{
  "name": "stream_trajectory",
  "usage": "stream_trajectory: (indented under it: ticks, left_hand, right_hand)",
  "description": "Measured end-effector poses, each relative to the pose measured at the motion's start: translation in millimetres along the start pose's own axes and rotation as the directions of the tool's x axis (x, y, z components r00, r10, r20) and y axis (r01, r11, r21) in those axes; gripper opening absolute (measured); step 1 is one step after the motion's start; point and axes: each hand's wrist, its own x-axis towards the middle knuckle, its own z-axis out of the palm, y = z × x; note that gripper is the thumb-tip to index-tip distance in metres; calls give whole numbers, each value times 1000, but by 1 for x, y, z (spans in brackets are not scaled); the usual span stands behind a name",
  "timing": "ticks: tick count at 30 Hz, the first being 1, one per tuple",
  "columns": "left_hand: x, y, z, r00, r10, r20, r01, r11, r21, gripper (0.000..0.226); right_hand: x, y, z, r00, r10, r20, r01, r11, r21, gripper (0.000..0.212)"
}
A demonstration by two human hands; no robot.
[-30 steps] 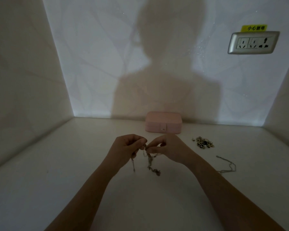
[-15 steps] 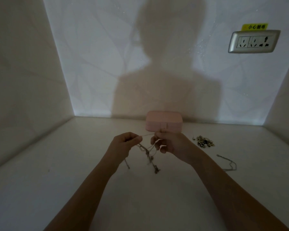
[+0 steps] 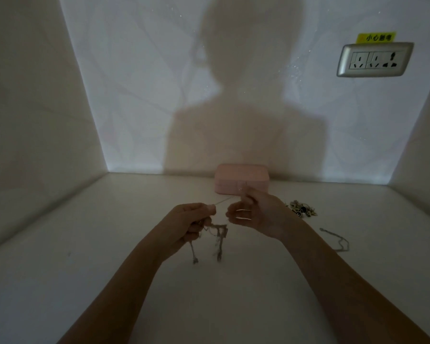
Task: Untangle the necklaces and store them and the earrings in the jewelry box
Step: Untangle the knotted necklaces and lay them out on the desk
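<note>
Hands have drawn apart: left hand [image 3: 191, 222] keeps its grip clamped on the tangled necklaces [image 3: 219, 234] (ends dangling), right hand [image 3: 256, 214] pinches a strand [image 3: 225, 201], now taut.

A single wide-angle view, from a camera worn on the person's head, looks forward and down across the white tabletop [image 3: 60, 281] toward the back wall [image 3: 134, 83] (whose edges splay outward at the frame's sides). Both forearms [image 3: 129, 281] enter from the bottom edge; the left hand [image 3: 191, 222] and right hand [image 3: 258, 212] sit near mid-frame, close to the lens, while the pink jewelry box [image 3: 241, 173] lies farther off against that wall
</note>
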Motion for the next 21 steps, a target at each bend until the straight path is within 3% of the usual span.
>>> stream_trajectory:
  ticks: [1,3,6,11,14,18,21]
  left_hand:
    - [1,-1,0,1000,-4,-7,4,1000,-14,9]
    - [3,-3,-1,998,-1,-57,0,1000,-14,18]
    - [6,-6,-2,990,12,-140,3,995,102,30]
    - [6,-7,0,967,76,-243,5,949,314,38]
    - [8,-7,-2,966,88,-242,-20,963,270,39]
    - [7,-4,-4,967,98,-235,-53,980,194,36]
    - [7,-7,-1,940,173,-294,-61,933,356,38]
  right_hand:
    - [-1,-1,1,999,30,31,-31,999,43,43]
    - [-1,0,4,998,65,12,-64,998,-23,45]
    - [-1,2,5,999,18,-47,-32,941,-337,37]
    - [-10,-5,5,993,-30,113,108,611,-784,18]
    - [-11,-4,7,979,-91,180,202,489,-849,13]
    - [-10,-4,7,978,-127,165,208,536,-818,15]
    - [-11,-4,6,979,-129,158,203,540,-817,14]
